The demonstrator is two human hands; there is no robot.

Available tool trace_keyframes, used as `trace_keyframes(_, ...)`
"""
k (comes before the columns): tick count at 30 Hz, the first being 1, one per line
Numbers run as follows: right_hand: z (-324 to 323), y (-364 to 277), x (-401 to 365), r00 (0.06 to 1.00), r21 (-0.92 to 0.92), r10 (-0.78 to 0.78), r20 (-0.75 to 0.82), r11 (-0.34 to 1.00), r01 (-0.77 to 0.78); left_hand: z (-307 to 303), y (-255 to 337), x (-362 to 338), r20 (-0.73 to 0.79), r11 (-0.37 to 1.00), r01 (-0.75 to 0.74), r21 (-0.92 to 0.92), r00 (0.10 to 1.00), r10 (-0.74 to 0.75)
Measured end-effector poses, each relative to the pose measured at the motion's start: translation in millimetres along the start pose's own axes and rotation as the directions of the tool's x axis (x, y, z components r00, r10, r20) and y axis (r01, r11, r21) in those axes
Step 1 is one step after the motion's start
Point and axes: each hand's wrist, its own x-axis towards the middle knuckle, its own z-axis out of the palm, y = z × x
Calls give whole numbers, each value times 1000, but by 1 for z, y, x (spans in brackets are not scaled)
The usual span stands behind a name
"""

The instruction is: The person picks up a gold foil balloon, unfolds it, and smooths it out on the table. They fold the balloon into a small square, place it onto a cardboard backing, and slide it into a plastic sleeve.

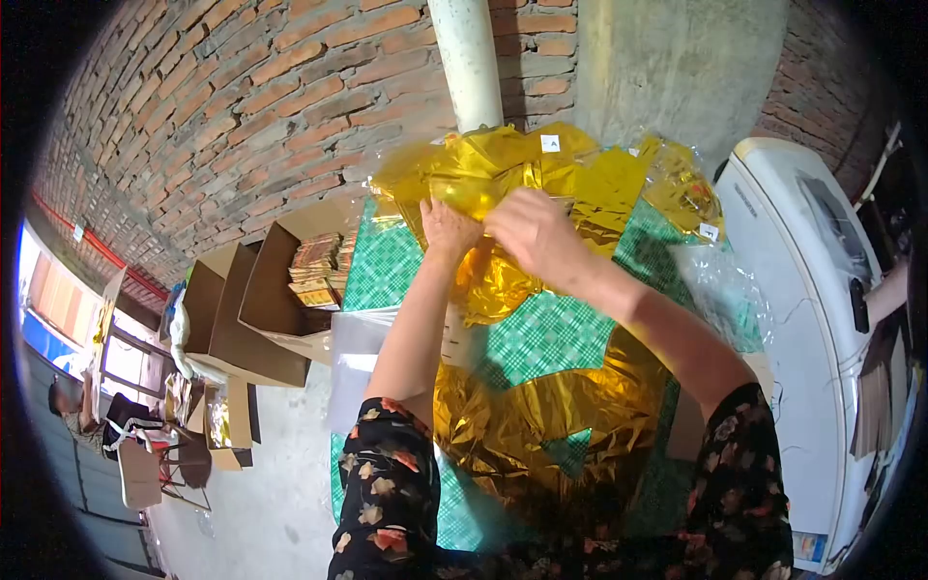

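Note:
Shiny gold foil [503,290] lies crumpled over a green plaid tablecloth [541,338] in front of me. My left hand [451,229] is closed on the foil near the far side, its fingertips partly hidden in the folds. Just to the right, my right hand [535,235] is curled with the fingers pinched together at the foil, slightly blurred. Both hands are close together, almost touching. A second spread of gold foil [541,416] lies nearer my body, below my forearms.
Cardboard boxes [275,333] stand at the left, one holding bundles of printed packets [317,266]. Clear plastic [720,285] lies on the table's right side beside a white appliance [802,290]. A pale pipe [466,68] rises behind the table. Another person [82,411] is at far left.

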Motion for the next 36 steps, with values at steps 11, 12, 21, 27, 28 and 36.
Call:
trace_keyframes(11,-98,-153,-100,751,516,-391,533,853,78,-23,-17,19,-70,998,62,-30,995,-64)
trace_keyframes(12,-103,-160,-120,796,523,-378,473,848,91,-16,-17,35,-48,984,166,-67,984,-170)
trace_keyframes(21,-158,-180,-139,776,387,-67,628,892,-235,-27,-30,40,-28,991,122,-53,992,-124)
trace_keyframes(27,-153,-200,-151,767,349,-125,630,927,-136,-65,-31,44,-490,949,-289,-128,850,193)
trace_keyframes(28,-152,-205,-154,698,320,-137,703,937,-138,-71,-28,48,-512,933,-351,-77,817,265)
trace_keyframes(36,-155,-235,-183,807,143,14,590,982,-121,-91,-11,-64,-186,655,-640,-402,757,626)
